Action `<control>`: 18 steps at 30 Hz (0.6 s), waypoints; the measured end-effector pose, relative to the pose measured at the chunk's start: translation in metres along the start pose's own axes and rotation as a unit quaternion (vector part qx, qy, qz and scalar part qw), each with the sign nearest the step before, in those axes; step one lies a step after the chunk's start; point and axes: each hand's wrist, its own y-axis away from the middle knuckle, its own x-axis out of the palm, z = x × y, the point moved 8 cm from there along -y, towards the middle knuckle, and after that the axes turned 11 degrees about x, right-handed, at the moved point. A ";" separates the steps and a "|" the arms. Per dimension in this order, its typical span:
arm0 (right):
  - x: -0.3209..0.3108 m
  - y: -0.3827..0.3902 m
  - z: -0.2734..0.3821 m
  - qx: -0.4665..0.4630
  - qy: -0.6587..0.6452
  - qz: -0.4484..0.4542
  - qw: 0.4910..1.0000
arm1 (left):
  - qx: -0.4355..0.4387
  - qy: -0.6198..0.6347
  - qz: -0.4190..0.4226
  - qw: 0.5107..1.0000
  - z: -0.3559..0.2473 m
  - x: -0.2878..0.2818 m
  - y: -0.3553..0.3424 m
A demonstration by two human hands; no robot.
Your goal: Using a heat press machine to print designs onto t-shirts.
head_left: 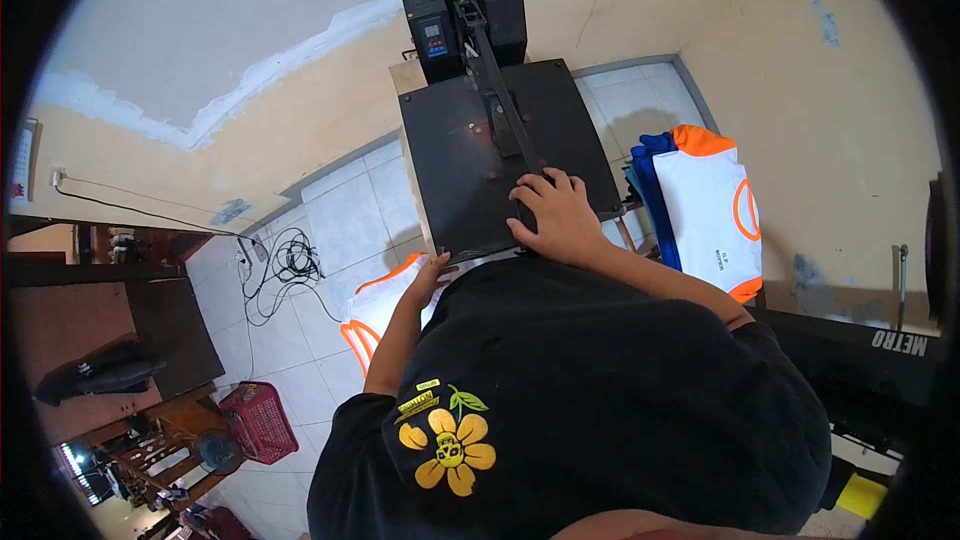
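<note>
Both hands point(558, 218) are at the black heat press point(445, 165).

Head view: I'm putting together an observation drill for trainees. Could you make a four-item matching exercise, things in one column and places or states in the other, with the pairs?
Column one
1. Right hand
2. Basket
3. Left hand
4. Black cable

Column two
A. Near left corner of the black press
B. Loosely coiled on the tiled floor
C. Near end of the press's lever
D. Red

Pairs: 1-C, 2-D, 3-A, 4-B
</note>
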 end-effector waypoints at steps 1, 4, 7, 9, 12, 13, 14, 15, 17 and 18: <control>0.000 0.000 0.000 0.001 0.000 0.000 1.000 | -0.010 0.008 0.001 1.000 -0.001 0.002 0.002; -0.001 -0.001 -0.002 0.006 -0.002 0.008 1.000 | -0.003 -0.020 0.009 1.000 -0.024 0.015 0.019; -0.001 -0.001 -0.001 0.003 -0.009 0.013 1.000 | -0.002 -0.022 0.019 1.000 -0.026 0.015 0.019; 0.000 -0.002 -0.002 0.008 -0.005 0.012 1.000 | -0.010 -0.028 0.011 1.000 -0.030 0.017 0.022; -0.001 -0.001 -0.001 0.005 -0.010 0.014 1.000 | -0.007 -0.018 0.002 1.000 -0.017 0.006 0.012; -0.001 -0.001 0.000 0.003 -0.009 0.015 1.000 | 0.004 -0.001 0.004 1.000 -0.012 0.003 0.007; -0.002 -0.001 0.001 0.000 -0.009 0.011 1.000 | 0.005 0.000 0.002 1.000 -0.006 0.000 0.004; -0.002 -0.002 0.001 -0.002 -0.007 0.007 1.000 | 0.026 0.003 0.005 1.000 -0.008 0.000 0.001; -0.001 -0.001 0.001 -0.001 -0.008 0.011 1.000 | 0.049 0.008 0.007 0.999 -0.010 0.001 0.000; 0.000 -0.001 -0.001 0.002 -0.009 0.014 1.000 | 0.056 -0.008 -0.015 0.998 -0.013 0.000 0.001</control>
